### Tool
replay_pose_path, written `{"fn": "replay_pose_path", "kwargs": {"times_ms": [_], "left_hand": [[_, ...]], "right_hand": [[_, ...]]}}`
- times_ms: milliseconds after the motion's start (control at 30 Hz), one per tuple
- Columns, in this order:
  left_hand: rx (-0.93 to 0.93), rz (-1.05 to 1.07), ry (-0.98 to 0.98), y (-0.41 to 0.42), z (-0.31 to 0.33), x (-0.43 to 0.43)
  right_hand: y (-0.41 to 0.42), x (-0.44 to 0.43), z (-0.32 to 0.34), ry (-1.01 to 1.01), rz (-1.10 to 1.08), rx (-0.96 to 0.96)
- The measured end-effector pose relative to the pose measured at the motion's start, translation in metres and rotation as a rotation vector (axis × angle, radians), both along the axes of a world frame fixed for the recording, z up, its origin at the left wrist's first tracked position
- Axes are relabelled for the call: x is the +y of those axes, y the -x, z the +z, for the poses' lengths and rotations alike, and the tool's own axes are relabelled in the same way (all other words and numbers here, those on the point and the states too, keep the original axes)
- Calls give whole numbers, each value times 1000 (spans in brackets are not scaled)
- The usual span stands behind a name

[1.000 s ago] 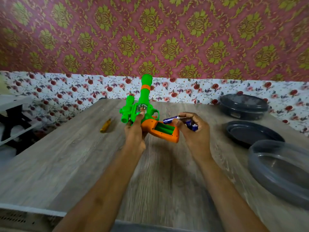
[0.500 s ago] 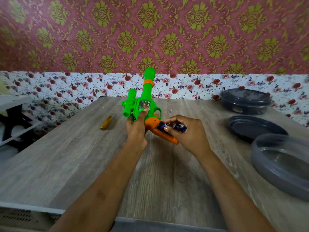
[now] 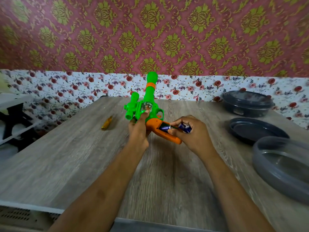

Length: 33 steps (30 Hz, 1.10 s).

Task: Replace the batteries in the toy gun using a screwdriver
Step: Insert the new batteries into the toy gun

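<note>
A green toy gun (image 3: 147,104) with an orange grip (image 3: 155,125) stands above the wooden table (image 3: 66,164), barrel pointing up and away. My left hand (image 3: 138,131) grips its body, thumb on the clear disc. The grip's battery compartment is open. My right hand (image 3: 190,133) presses a blue battery (image 3: 164,127) into that compartment with thumb and forefinger, and holds another blue battery (image 3: 184,127) in its fingers. A yellow-handled screwdriver (image 3: 106,123) lies on the table to the left of the gun.
At the right stand a lidded dark container (image 3: 247,103), a dark lid or dish (image 3: 255,129) and a grey oval container (image 3: 282,166). A wallpapered wall runs behind the table. A black-and-white stand (image 3: 13,121) is at the left.
My right hand has moved down from above the grip onto the open compartment and set a battery into it. The gun and my left hand have barely moved.
</note>
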<state>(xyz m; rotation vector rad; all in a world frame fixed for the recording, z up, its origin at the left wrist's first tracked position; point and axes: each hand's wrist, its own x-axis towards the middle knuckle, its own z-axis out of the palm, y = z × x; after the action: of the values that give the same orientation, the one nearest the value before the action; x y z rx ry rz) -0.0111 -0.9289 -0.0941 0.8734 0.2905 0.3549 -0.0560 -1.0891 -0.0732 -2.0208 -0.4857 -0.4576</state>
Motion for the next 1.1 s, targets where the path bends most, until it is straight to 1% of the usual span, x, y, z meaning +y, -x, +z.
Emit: {"fn": "replay_pose_path", "kwargs": {"times_ms": [133,233,333,400,433,500,567,633,733,767,800,867,900,1033,1100], "left_hand": [[-9,-28,34,2,3,0],[3,-46,34,3,3,-2],[-14,-57,40,4,5,-4],[-18,-63,8,4,3,-5],[-22,-77,-14,5,2,-7],[-34,-122,-55,5,-1,-12],[-44,-144,-78,6,-2,-16],[-41,-166,-81,7,-2,-18],[-5,-206,-112,7,-5,-23],[12,-210,-121,8,-4,-24],[22,-209,-117,8,-3,-24],[9,-222,-53,6,-2,-21],[-16,-235,-14,6,0,-18],[-104,-281,83,6,7,-3],[-106,-295,121,9,9,1]], "right_hand": [[0,-1,3,-53,20,144],[0,-1,6,-174,33,280],[-2,-3,8,-288,19,480],[-3,-5,9,-350,3,627],[-4,-5,8,-347,-16,678],[-4,-7,6,-275,-72,744],[-5,-9,3,-233,-104,747],[-6,-9,0,-184,-139,667],[-6,-7,-4,53,-230,505],[-7,-7,-4,65,-244,485],[-7,-6,-2,-19,-235,496],[-7,-6,6,-348,-176,618],[-9,-8,9,-471,-151,688],[-16,-18,5,-808,-55,826],[-12,-17,2,-890,-5,856]]}}
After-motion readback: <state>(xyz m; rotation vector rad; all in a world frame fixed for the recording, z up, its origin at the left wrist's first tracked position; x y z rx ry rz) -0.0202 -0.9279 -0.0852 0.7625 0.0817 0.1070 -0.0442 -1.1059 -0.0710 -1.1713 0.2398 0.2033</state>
